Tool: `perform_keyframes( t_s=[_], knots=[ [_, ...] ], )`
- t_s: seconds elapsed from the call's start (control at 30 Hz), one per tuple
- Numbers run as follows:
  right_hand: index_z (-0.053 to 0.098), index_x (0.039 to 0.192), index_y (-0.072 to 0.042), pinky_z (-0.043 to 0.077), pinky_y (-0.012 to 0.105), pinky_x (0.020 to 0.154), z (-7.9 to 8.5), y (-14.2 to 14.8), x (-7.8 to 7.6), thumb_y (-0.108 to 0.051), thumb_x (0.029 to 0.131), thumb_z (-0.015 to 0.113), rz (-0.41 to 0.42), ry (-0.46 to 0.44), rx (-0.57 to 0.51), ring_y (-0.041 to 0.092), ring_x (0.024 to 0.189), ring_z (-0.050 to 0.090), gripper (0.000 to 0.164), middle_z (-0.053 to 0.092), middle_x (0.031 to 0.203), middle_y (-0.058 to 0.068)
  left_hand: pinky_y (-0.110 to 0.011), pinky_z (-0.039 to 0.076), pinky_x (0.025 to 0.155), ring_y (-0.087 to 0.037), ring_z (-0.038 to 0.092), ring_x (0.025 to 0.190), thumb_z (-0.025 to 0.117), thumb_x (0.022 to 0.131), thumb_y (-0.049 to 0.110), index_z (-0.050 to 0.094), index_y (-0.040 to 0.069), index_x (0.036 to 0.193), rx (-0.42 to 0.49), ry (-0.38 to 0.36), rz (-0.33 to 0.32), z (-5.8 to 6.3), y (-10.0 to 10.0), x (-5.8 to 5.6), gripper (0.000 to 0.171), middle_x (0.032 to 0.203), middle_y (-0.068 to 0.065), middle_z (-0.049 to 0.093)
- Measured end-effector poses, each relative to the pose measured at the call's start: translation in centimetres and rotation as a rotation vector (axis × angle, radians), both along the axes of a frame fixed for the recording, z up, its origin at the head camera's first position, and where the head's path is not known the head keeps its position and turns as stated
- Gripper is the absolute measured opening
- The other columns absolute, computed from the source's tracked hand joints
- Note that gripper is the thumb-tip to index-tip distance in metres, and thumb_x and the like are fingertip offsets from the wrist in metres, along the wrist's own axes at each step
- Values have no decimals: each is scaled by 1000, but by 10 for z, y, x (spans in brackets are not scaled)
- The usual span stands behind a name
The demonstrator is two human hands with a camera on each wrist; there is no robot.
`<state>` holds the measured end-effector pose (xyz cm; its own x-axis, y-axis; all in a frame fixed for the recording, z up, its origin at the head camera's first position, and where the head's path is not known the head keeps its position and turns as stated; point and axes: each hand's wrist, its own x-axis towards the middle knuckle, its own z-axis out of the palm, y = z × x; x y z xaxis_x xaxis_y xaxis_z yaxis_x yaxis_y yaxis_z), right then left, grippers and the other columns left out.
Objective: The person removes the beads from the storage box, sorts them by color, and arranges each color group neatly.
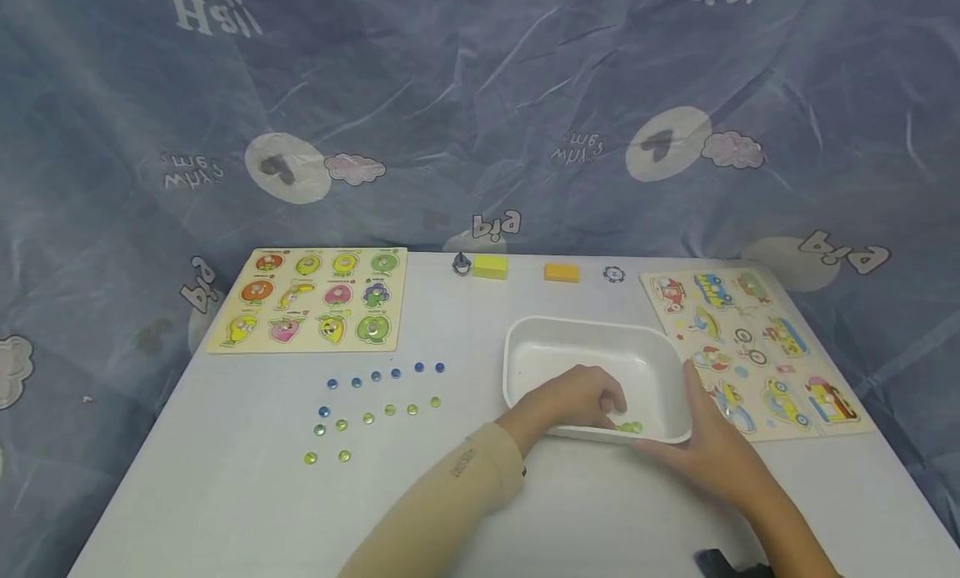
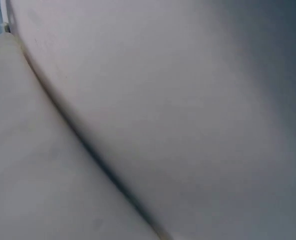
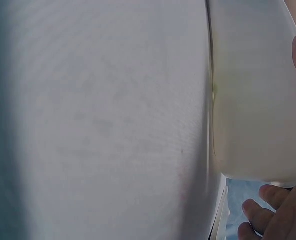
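Observation:
A white rectangular tray [image 1: 600,332] stands on the table, with a few green glass beads [image 1: 630,427] inside by its front wall. My left hand [image 1: 581,396] reaches over that wall, its bent fingers beside the beads; whether a bead is between them cannot be seen. At the tray's front right corner, my right hand [image 1: 708,444] grips it, thumb on the front wall and fingers along the right end. In the right wrist view, the tray's wall [image 3: 257,110] appears beside the right hand [image 3: 282,212]. Only sleeve and table show in the left wrist view.
Left of the tray lie a line of blue glass beads [image 1: 396,374] and several green beads [image 1: 390,409]. A fruit puzzle board [image 1: 307,299] is at back left, a vehicle board [image 1: 750,353] at right. Yellow [image 1: 490,267] and orange blocks [image 1: 562,273] sit along the back edge.

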<state>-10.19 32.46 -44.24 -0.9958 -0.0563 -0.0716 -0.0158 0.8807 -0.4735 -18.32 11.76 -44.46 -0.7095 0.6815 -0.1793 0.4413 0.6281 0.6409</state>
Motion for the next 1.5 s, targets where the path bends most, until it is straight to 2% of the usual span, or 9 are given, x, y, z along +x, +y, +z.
perform_keyframes(
  t_s=[0.4,0.7,0.87,0.97,1.07,1.17,1.27,1.37,1.5],
  knots=[
    [-24,146,-24,34,70,91,1,0,-2,-72,66,67,1,-7,13,54,134,26,130,-6,159,12,-18,47,66,0,59,71,77,75,20,73,27,82,-31,-118,-5,8,4,2,11,74,17,65],
    [-23,147,-21,32,71,92,4,-1,-1,-71,66,68,7,-6,6,54,135,22,131,-7,159,13,-16,48,71,4,60,73,72,80,23,74,28,85,-38,-100,-30,8,5,3,8,79,18,69],
    [-23,147,-22,31,71,93,2,1,-2,-71,66,67,6,-1,7,53,136,22,131,-8,159,11,-16,47,69,2,59,71,70,81,22,72,26,84,-31,-85,-42,10,4,3,6,75,17,66],
    [-24,146,-24,31,71,93,1,1,-2,-71,66,68,6,-1,4,53,136,22,130,-8,159,10,-16,47,74,2,58,76,66,85,23,70,24,90,-18,-36,-45,12,3,2,7,79,17,65],
    [-25,145,-27,32,70,93,0,1,-2,-70,66,68,5,1,0,52,136,23,130,-7,159,8,-13,45,81,3,55,82,62,89,23,67,24,95,32,25,-36,13,3,0,8,85,16,62],
    [-25,145,-27,32,69,94,-1,1,-2,-70,66,69,7,-1,-3,51,137,22,129,-8,159,7,-11,43,82,3,54,84,61,91,26,65,23,99,110,56,-13,22,0,-1,9,87,15,60],
    [-26,145,-25,32,69,94,-2,1,-2,-70,67,68,12,-7,-1,51,137,21,130,-8,159,10,-10,43,79,3,52,84,60,93,30,62,23,104,181,62,5,38,-10,1,14,89,14,57],
    [-26,145,-24,32,70,94,-2,1,-2,-72,66,67,3,-10,10,53,136,22,131,-7,159,14,-11,44,78,1,52,85,57,94,31,60,22,108,273,57,7,58,-29,4,17,91,11,56],
    [-26,145,-23,30,71,94,-2,-1,-1,-74,65,66,-10,-24,13,54,135,21,133,-7,158,15,-13,45,80,-2,52,88,56,95,30,58,22,110,355,60,28,82,-64,12,18,94,9,56]
  ],
)
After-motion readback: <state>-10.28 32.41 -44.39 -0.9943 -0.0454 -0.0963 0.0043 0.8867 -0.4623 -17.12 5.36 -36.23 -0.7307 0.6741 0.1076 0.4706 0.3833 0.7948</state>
